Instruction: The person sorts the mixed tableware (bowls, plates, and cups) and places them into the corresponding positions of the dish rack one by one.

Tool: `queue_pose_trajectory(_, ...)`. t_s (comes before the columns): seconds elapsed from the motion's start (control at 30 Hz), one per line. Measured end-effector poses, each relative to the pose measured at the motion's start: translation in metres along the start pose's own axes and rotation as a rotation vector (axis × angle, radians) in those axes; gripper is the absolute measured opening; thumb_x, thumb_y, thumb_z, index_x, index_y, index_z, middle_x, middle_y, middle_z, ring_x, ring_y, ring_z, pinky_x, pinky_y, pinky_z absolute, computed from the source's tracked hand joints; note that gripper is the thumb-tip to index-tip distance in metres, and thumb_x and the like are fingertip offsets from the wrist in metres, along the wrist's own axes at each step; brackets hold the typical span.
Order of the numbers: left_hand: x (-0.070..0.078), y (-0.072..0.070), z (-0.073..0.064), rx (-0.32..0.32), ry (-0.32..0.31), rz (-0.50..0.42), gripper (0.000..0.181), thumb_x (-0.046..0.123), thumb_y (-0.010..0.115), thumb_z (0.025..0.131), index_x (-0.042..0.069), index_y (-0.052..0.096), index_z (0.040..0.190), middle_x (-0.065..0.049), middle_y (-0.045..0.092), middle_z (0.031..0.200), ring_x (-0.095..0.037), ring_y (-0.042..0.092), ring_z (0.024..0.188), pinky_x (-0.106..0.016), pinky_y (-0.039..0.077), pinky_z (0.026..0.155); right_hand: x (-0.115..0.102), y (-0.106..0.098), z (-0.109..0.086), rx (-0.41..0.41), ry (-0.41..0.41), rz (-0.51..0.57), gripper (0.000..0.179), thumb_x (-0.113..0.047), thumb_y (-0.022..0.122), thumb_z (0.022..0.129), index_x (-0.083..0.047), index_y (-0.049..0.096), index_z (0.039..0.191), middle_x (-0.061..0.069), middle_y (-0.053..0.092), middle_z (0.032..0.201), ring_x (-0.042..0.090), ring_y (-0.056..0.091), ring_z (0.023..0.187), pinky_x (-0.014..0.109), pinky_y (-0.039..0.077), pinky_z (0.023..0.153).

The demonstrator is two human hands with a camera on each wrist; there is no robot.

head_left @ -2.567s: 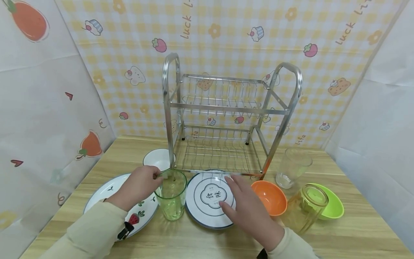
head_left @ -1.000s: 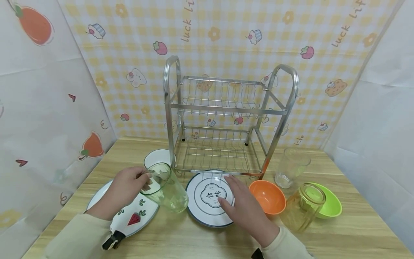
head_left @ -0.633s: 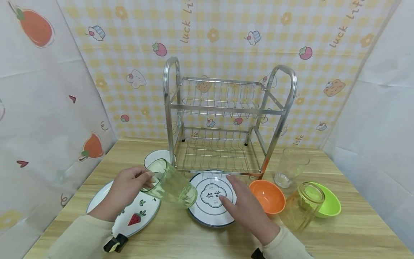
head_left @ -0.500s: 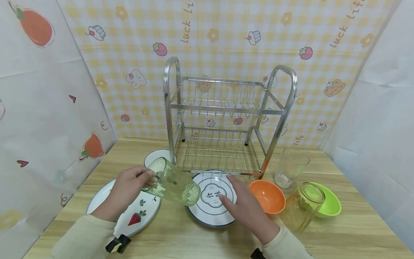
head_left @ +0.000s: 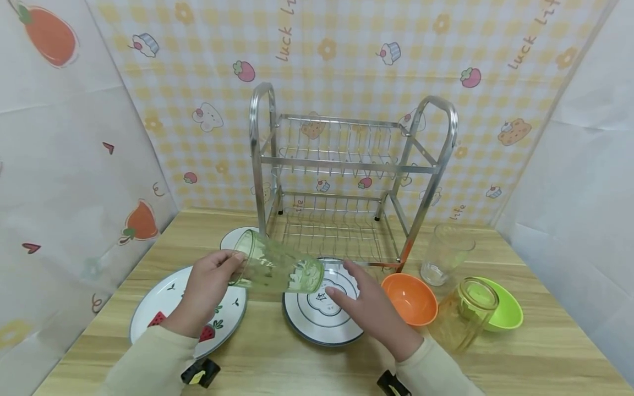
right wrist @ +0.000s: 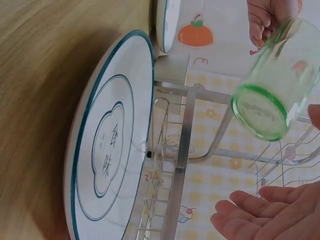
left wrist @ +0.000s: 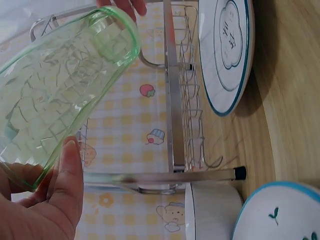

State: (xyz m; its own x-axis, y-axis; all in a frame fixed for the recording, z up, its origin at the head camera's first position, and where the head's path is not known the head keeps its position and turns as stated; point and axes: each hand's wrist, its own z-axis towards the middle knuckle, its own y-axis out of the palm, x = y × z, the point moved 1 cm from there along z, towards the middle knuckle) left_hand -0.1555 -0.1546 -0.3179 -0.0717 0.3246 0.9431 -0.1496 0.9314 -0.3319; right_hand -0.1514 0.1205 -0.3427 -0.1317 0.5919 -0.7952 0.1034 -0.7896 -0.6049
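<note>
My left hand [head_left: 210, 286] pinches the rim of a pale green glass [head_left: 277, 267], which is tipped nearly onto its side in the air with its base pointing right. In the left wrist view the thumb lies along the outside of the glass [left wrist: 65, 85]. My right hand [head_left: 373, 308] is open, thumb and fingers spread, close to the base of the glass; in the right wrist view the palm [right wrist: 280, 212] holds nothing. Below the glass lies a round white plate [head_left: 322, 330] with a dark rim and printed characters. A larger white plate [head_left: 168, 294] with strawberry drawings lies under my left forearm.
A two-tier metal dish rack [head_left: 346, 165] stands behind the plates. Beside its left leg is a white bowl [head_left: 233, 239]. To the right are an orange bowl [head_left: 410, 300], a clear glass [head_left: 446, 256], an upturned amber glass [head_left: 463, 316] and a green bowl [head_left: 507, 308].
My left hand has lifted the green glass off the table and tilted it from upright to nearly horizontal, its base swinging right toward my right hand. The right hand has barely moved.
</note>
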Motion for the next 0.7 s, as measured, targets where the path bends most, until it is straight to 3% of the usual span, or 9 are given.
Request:
queue_pose_trajectory(0.37,0.002,0.025,0.000,0.089,0.015,-0.153,0.029,0.019,0.051,0.100,-0.006,0.064,0.107,0.001,0.054,0.087,-0.015,0.047,0.088,-0.024,0.042,0.077,0.002,0.006,0.011,-0.073,0.012,0.243,0.073,-0.044,0.062,0.092,-0.008,0.035,0.148,0.014,0.047,0.143,0.032,0.043,0.133,0.052,0.037,0.106)
queue_pose_trajectory(0.5,0.001,0.034,-0.001,0.108,0.011,-0.227,0.029,0.018,0.051,0.100,-0.007,0.064,0.108,0.002,0.056,0.089,-0.014,0.046,0.092,-0.021,0.040,0.078,0.002,0.007,0.014,-0.094,0.042,0.334,0.067,-0.044,0.058,0.094,-0.007,0.038,0.146,0.016,0.048,0.142,0.035,0.044,0.132,0.053,0.038,0.105)
queue_pose_trajectory(0.7,0.002,0.045,-0.003,0.081,0.008,-0.274,0.030,0.020,0.049,0.101,-0.004,0.064,0.111,-0.001,0.065,0.096,-0.013,0.046,0.096,-0.023,0.039,0.079,0.000,0.009,0.018,-0.127,0.063,0.444,0.063,-0.042,0.053,0.097,-0.001,0.041,0.143,0.020,0.051,0.138,0.036,0.050,0.127,0.050,0.038,0.105)
